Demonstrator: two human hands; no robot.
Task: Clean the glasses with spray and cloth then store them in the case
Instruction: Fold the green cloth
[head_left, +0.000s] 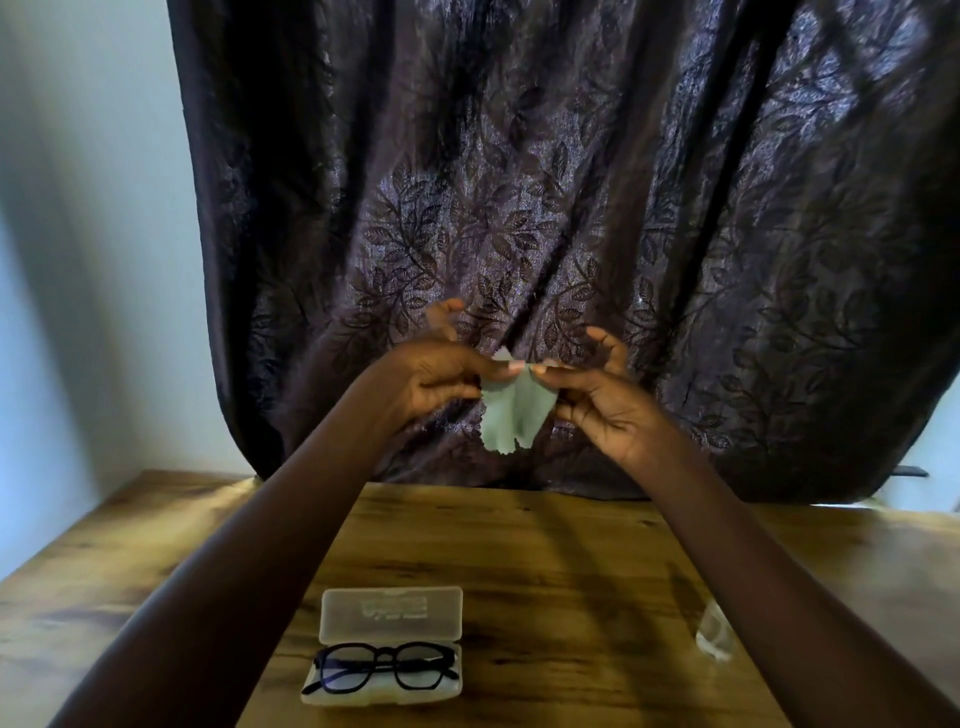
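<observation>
Both my hands are raised above the table, holding a small pale green cloth (514, 410) between them. My left hand (431, 379) pinches its upper left edge and my right hand (597, 395) pinches its upper right edge, so the cloth hangs down. Black-framed glasses (384, 667) lie in the lower half of an open translucent case (389, 616) near the table's front edge. Its lid lies flat on the table behind them. A small clear object (717, 631), possibly the spray bottle, is partly hidden by my right forearm.
The wooden table (545, 561) runs back to a dark leaf-patterned curtain (519, 182) that hangs down onto its rear edge. A pale wall stands at the left.
</observation>
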